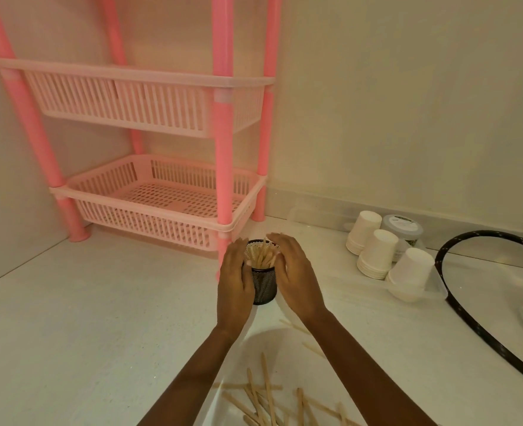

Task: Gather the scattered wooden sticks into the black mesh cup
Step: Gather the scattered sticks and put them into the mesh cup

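While both hands flank the cup (pixel 263 287), we read this as squaring up the bundle. The left hand (pixel 235 273) lies flat on the cup's left wall, fingers near straight. The right hand (pixel 295 272) arches loosely at the right rim, fingertips by the tops of the sticks (pixel 261 255) standing inside. Neither pinches anything. The cup stands upright on the tabletop (pixel 100 318), just in front of the pink rack (pixel 223 149).

To do it well, we'd brace the cup with the left so it can't tip and nudge the stick tops inward with the right. Go gently, since the mesh looks light and the bundle top-heavy. Next come the loose sticks (pixel 266 392) lying between the forearms; plenty are out of the cup, so we're maybe halfway.

Unclear: whether the right fingertips touch the sticks. The cup's far side is hidden. The loose pile is cut off by the bottom edge, so the count is unknown. Paper cups (pixel 377 250) and a black hoop (pixel 475 321) sit well to the right.
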`<control>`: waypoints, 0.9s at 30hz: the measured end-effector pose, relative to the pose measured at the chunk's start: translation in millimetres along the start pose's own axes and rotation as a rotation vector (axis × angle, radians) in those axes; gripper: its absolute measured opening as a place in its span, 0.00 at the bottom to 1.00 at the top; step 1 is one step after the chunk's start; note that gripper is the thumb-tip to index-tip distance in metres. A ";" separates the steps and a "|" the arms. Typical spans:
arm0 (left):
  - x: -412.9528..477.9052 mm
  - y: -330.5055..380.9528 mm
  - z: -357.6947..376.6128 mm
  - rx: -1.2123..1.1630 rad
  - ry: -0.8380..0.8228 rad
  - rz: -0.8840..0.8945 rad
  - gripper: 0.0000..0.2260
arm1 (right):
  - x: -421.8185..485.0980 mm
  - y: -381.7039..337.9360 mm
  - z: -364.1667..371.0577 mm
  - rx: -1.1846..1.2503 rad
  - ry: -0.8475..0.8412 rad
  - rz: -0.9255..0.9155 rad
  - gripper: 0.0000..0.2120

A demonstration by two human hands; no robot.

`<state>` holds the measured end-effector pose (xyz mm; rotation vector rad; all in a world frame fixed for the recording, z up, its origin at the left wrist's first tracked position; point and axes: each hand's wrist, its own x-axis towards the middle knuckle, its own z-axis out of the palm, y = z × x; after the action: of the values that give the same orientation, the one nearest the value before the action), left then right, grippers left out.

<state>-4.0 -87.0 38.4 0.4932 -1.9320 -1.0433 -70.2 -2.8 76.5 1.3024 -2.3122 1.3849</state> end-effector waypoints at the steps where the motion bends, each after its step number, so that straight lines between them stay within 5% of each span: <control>1: -4.9 0.6 -0.6 0.018 -0.009 0.052 0.18 | -7.3 4.2 -4.7 -0.003 0.004 0.014 0.17; 4: -22.9 -1.9 2.6 0.117 -0.155 0.186 0.17 | -32.7 20.9 -19.5 -0.049 -0.002 0.074 0.19; 12: -65.4 -12.9 43.2 0.717 -0.977 0.177 0.25 | -98.0 67.3 -61.1 -0.214 -0.163 0.381 0.16; 15: -71.3 -6.4 48.6 0.782 -1.016 0.131 0.29 | -118.8 81.0 -79.7 -0.315 -0.247 0.530 0.16; 20: -80.3 11.7 40.9 0.740 -1.080 0.198 0.54 | -150.6 83.4 -104.3 -0.476 -0.490 0.730 0.27; 22: -84.2 16.2 36.6 0.715 -1.105 0.179 0.52 | -161.1 79.3 -110.5 -0.467 -0.518 0.729 0.34; 27: -93.7 28.1 25.8 0.666 -1.196 0.166 0.29 | -186.8 69.1 -124.6 -0.383 -0.547 0.656 0.26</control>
<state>27.6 3.9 7.2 -0.0173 -3.3440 -0.5498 -42.4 219.6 6.0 0.9132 -3.3693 0.6476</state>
